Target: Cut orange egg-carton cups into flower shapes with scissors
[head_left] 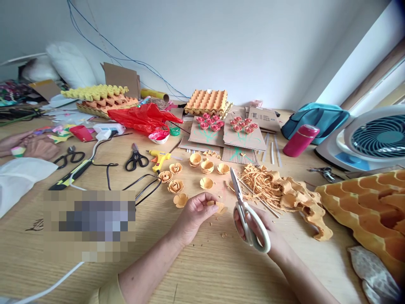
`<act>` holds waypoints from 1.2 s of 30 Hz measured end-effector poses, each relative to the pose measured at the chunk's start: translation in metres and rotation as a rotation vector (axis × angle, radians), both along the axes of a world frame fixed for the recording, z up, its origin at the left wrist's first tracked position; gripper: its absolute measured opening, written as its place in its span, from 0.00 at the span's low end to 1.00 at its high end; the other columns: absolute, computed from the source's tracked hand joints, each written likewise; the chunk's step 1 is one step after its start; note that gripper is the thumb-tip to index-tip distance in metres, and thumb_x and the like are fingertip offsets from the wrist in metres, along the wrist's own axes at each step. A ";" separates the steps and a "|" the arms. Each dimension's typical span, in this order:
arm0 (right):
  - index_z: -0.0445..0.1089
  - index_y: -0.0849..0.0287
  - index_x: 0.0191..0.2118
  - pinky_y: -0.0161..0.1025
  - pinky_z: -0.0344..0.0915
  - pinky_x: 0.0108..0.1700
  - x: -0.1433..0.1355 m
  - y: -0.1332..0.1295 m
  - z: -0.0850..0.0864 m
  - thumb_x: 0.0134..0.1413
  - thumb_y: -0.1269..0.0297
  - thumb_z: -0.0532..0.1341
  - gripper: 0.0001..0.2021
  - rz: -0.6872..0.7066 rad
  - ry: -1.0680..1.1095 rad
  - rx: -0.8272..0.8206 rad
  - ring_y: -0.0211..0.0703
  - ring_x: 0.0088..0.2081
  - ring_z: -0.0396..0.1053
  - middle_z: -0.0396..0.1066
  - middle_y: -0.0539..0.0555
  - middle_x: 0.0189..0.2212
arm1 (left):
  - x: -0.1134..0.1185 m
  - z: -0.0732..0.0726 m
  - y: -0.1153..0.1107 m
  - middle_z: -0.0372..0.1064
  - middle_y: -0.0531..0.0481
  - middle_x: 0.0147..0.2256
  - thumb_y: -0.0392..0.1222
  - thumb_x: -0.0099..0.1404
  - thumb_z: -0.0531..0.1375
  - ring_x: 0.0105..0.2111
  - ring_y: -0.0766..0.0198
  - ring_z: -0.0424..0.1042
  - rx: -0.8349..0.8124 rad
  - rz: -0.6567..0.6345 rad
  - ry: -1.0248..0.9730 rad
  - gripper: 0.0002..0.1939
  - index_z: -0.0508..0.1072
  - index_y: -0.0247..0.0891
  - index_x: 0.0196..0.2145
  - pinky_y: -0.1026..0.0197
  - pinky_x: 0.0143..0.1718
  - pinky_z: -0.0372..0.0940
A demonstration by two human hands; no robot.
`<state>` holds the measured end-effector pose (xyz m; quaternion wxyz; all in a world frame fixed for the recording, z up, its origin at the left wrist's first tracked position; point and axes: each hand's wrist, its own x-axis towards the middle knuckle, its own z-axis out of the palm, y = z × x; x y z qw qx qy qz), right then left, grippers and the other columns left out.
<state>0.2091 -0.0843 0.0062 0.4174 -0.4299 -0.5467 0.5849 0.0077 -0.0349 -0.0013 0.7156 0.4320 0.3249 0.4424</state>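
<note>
My left hand (pixel 201 213) pinches a small orange egg-carton piece (pixel 220 207) between thumb and fingers. To its right, my right hand (pixel 255 226) grips white-handled scissors (pixel 243 207), their blades pointing up and away from me, apart from the piece. Small orange scraps (pixel 224 235) lie on the wood below. Beyond my left hand stand cut orange cups (pixel 206 183) and several layered carton flowers (pixel 176 185). Thin orange trimmings (pixel 259 181) are heaped beyond my right hand, beside a torn carton strip (pixel 291 194).
A yellow glue gun (pixel 159 158) and black scissors (pixel 136 158) lie at centre left. Cardboard with pink flowers (pixel 209 131) is at the back. A pink bottle (pixel 300 140), a fan (pixel 376 135) and an egg tray (pixel 367 202) stand right. Another person's hands (pixel 39 145) are far left.
</note>
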 end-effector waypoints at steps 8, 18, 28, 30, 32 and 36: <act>0.60 0.56 0.29 0.39 0.59 0.34 0.001 -0.006 0.010 0.63 0.58 0.56 0.12 -0.025 -0.716 0.334 0.42 0.30 0.62 0.64 0.50 0.26 | 0.000 -0.002 0.001 0.73 0.52 0.32 0.45 0.56 0.70 0.33 0.67 0.68 0.047 0.110 0.033 0.13 0.77 0.36 0.36 0.64 0.40 0.61; 0.61 0.55 0.32 0.43 0.56 0.40 0.000 -0.003 0.006 0.60 0.63 0.58 0.06 -0.048 -1.036 0.632 0.45 0.30 0.65 0.69 0.51 0.28 | -0.001 -0.003 0.003 0.77 0.51 0.34 0.43 0.56 0.70 0.36 0.66 0.71 -0.007 0.195 -0.031 0.10 0.77 0.37 0.33 0.63 0.42 0.64; 0.61 0.55 0.33 0.45 0.57 0.44 0.001 -0.002 0.003 0.60 0.60 0.59 0.07 -0.050 -1.056 0.677 0.46 0.31 0.65 0.68 0.51 0.29 | 0.000 -0.003 0.000 0.76 0.50 0.35 0.42 0.61 0.66 0.39 0.64 0.70 0.100 0.076 0.047 0.08 0.78 0.36 0.36 0.62 0.46 0.62; 0.61 0.55 0.34 0.46 0.57 0.46 0.000 -0.002 0.004 0.60 0.60 0.59 0.07 -0.057 -1.055 0.693 0.46 0.31 0.65 0.68 0.51 0.29 | 0.001 -0.002 -0.001 0.76 0.50 0.34 0.43 0.62 0.66 0.38 0.64 0.70 0.118 0.055 0.060 0.08 0.78 0.36 0.35 0.62 0.46 0.63; 0.62 0.55 0.34 0.48 0.57 0.49 -0.001 -0.002 0.006 0.60 0.59 0.58 0.07 -0.069 -1.053 0.709 0.46 0.32 0.66 0.68 0.52 0.30 | 0.001 0.000 -0.001 0.76 0.50 0.34 0.43 0.62 0.66 0.38 0.64 0.70 0.121 0.045 0.065 0.08 0.77 0.35 0.34 0.62 0.46 0.63; 0.63 0.55 0.36 0.51 0.56 0.52 -0.002 -0.003 0.009 0.58 0.59 0.59 0.07 -0.079 -1.064 0.726 0.47 0.34 0.66 0.68 0.52 0.31 | 0.002 0.001 -0.001 0.76 0.50 0.34 0.44 0.62 0.67 0.37 0.64 0.71 0.123 0.033 0.060 0.08 0.77 0.36 0.33 0.62 0.45 0.63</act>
